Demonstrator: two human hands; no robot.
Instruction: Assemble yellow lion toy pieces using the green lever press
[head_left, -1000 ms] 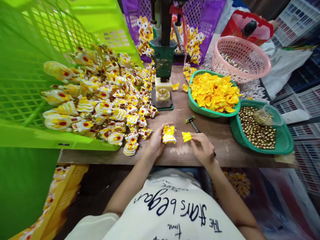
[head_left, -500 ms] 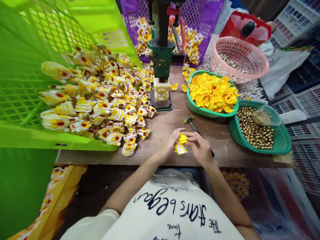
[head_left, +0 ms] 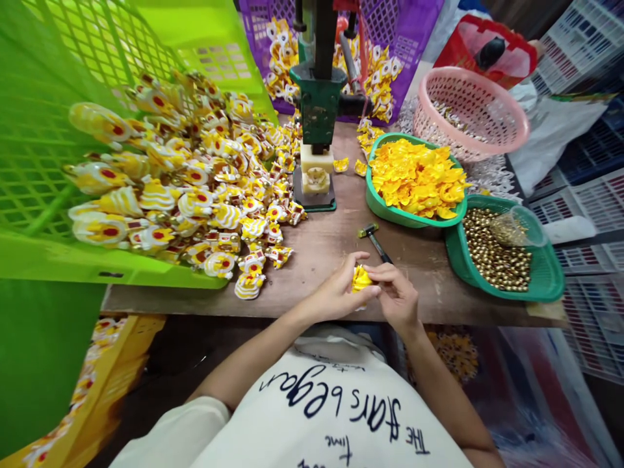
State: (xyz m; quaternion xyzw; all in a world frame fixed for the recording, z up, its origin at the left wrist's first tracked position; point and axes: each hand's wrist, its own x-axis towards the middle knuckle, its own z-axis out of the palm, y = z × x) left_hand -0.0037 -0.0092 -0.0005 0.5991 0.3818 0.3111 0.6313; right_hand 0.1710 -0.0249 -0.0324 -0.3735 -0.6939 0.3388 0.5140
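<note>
My left hand and my right hand meet near the front edge of the wooden table. Both are closed on one small yellow toy piece, pressed between the fingertips. Only its yellow top shows; the rest is hidden by my fingers. A small hammer lies on the table just beyond my right hand.
A tilted green crate spills several yellow-and-white toy figures at left. A green press stands at the back. Green trays hold yellow parts and brass bells. A pink basket and a purple crate are behind.
My hands were apart, the left holding a yellow-and-white figure and the right a yellow piece. They have come together and now press the pieces into one, closer to the table edge.
</note>
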